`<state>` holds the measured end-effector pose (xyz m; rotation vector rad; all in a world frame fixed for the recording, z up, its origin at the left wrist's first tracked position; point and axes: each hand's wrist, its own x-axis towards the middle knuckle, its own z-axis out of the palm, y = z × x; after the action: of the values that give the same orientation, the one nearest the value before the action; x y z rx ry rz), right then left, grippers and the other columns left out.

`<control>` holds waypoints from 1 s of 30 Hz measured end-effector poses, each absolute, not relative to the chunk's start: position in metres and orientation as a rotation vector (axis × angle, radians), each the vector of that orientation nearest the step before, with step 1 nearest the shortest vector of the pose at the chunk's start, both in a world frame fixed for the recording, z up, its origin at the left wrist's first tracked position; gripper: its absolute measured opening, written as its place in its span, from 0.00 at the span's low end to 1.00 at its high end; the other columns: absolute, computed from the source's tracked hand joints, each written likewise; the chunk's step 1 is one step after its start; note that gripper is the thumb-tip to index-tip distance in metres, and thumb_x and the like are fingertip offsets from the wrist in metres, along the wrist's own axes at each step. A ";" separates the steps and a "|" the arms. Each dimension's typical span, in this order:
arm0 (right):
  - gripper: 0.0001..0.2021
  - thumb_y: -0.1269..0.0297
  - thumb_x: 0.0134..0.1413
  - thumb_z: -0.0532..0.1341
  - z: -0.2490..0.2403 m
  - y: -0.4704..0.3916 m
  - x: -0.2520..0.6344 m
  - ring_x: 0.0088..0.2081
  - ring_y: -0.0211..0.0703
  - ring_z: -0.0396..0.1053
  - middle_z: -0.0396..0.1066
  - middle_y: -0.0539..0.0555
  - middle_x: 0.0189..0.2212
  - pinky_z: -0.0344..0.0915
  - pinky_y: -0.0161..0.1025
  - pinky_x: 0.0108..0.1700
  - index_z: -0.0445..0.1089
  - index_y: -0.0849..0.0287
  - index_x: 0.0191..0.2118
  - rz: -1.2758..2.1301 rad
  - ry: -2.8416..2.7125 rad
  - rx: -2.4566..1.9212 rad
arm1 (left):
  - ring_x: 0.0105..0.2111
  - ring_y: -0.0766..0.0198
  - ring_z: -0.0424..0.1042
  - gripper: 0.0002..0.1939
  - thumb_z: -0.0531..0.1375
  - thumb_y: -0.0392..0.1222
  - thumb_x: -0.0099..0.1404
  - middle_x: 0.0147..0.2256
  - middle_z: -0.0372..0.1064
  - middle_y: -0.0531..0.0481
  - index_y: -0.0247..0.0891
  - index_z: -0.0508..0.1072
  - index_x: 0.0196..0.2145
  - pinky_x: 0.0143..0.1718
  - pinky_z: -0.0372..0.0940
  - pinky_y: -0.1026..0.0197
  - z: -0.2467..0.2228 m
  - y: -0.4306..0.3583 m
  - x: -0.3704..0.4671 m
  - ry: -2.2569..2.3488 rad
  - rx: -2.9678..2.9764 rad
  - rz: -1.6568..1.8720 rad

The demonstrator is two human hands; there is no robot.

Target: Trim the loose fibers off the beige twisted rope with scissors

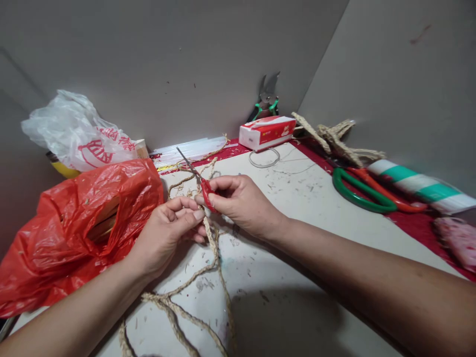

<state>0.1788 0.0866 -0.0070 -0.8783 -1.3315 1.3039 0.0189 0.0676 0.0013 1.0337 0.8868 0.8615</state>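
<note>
My left hand (pixel 167 230) pinches the braided straw cord (pixel 211 238) near its upper end, over the middle of the white board. Small scissors with red handles (pixel 207 195) are in my right hand (pixel 247 206), their blades pointing up and to the left, beside my left fingertips. The cord hangs down from my left fingers and splits into several thinner strands on the board. Whether the blades touch the cord cannot be made out.
Red plastic bag (pixel 55 243) at left, white bag (pixel 78 134) behind it. Tissue packet (pixel 267 133) and pruning shears (pixel 267 99) at the back. Green-handled tool (pixel 362 191), straw braids (pixel 332 134) and striped roll (pixel 424 186) at right. Scraps litter the white board (pixel 297 208).
</note>
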 end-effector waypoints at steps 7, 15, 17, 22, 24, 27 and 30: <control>0.07 0.70 0.45 0.61 -0.006 0.087 0.180 0.20 0.29 0.57 0.63 0.44 0.16 0.56 0.30 0.24 0.66 0.61 0.20 1.288 -1.352 -0.871 | 0.25 0.68 0.72 0.04 0.61 0.35 0.60 0.29 0.74 0.48 0.34 0.68 0.33 0.28 0.67 0.68 0.006 0.070 0.016 0.832 0.921 0.761; 0.07 0.68 0.46 0.61 -0.012 0.094 0.183 0.20 0.30 0.57 0.66 0.45 0.18 0.54 0.31 0.24 0.68 0.61 0.21 1.328 -1.325 -0.864 | 0.21 0.71 0.71 0.06 0.63 0.34 0.58 0.27 0.75 0.48 0.34 0.73 0.35 0.24 0.64 0.71 0.009 0.068 0.017 0.802 0.910 0.683; 0.07 0.68 0.46 0.61 -0.012 0.094 0.183 0.20 0.30 0.56 0.66 0.45 0.18 0.53 0.31 0.25 0.68 0.61 0.21 1.321 -1.334 -0.866 | 0.20 0.71 0.70 0.05 0.63 0.35 0.59 0.26 0.74 0.48 0.34 0.73 0.35 0.23 0.64 0.71 0.008 0.068 0.018 0.815 0.912 0.697; 0.11 0.64 0.49 0.59 -0.010 0.094 0.185 0.20 0.30 0.51 0.58 0.43 0.15 0.50 0.33 0.24 0.63 0.60 0.19 1.198 -1.402 -0.956 | 0.19 0.74 0.67 0.08 0.63 0.36 0.58 0.25 0.73 0.50 0.33 0.74 0.37 0.22 0.62 0.72 0.005 0.075 0.014 0.893 0.897 0.807; 0.11 0.64 0.50 0.58 -0.011 0.095 0.189 0.21 0.31 0.51 0.56 0.44 0.16 0.50 0.33 0.25 0.63 0.60 0.20 1.047 -1.543 -1.024 | 0.20 0.74 0.67 0.10 0.63 0.35 0.57 0.25 0.73 0.50 0.34 0.74 0.39 0.24 0.63 0.72 0.002 0.081 0.010 0.922 0.894 0.893; 0.11 0.63 0.49 0.57 -0.014 0.097 0.195 0.24 0.33 0.53 0.58 0.46 0.19 0.51 0.34 0.28 0.61 0.59 0.20 0.610 -1.890 -1.129 | 0.21 0.72 0.68 0.13 0.63 0.35 0.56 0.25 0.73 0.51 0.34 0.73 0.41 0.25 0.65 0.70 -0.001 0.091 0.003 0.954 0.897 0.996; 0.10 0.60 0.50 0.57 -0.013 0.098 0.200 0.25 0.35 0.56 0.64 0.49 0.23 0.49 0.35 0.29 0.65 0.60 0.23 0.271 -2.160 -1.264 | 0.20 0.72 0.67 0.14 0.63 0.34 0.56 0.26 0.73 0.51 0.34 0.72 0.42 0.24 0.65 0.68 -0.004 0.096 -0.001 0.952 0.899 1.031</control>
<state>0.1996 0.0977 -0.0127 -1.2642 -2.1598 0.2707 -0.0014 0.0962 -0.0039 0.8990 0.9519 1.0312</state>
